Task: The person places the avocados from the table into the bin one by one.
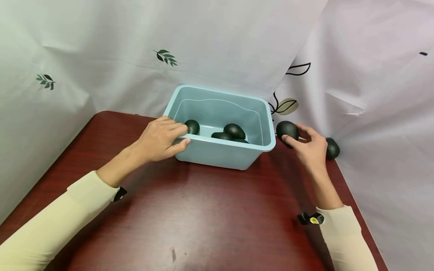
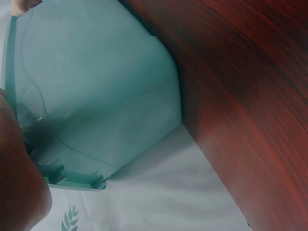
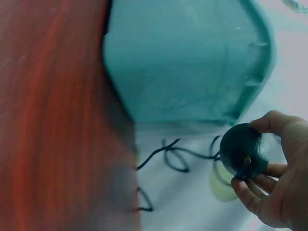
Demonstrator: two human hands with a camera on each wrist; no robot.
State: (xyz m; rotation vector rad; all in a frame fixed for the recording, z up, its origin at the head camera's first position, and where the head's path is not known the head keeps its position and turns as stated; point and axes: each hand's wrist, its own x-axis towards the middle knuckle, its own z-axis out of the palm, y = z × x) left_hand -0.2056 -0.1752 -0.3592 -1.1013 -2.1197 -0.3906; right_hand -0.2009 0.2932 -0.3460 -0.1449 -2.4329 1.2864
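Observation:
A light blue plastic bin [image 1: 217, 152] stands near the back of the table, with several dark green avocados [image 1: 234, 131] inside. My left hand [image 1: 162, 138] grips its front left rim, thumb outside and fingers over the edge; in the left wrist view the hand [image 2: 21, 178] shows at the lower left beside the bin wall [image 2: 106, 82]. To the right of the bin, my right hand [image 1: 310, 146] holds an avocado [image 1: 286, 131] off the table between thumb and fingers. The right wrist view shows the stem end of this avocado [image 3: 243, 149].
Another avocado [image 1: 332, 148] lies at the table's right edge, beyond the right hand and against the hanging cloth. White cloth [image 1: 217, 45] with leaf prints encloses the back and sides. The dark red wooden table [image 1: 203, 214] spreads out before the bin.

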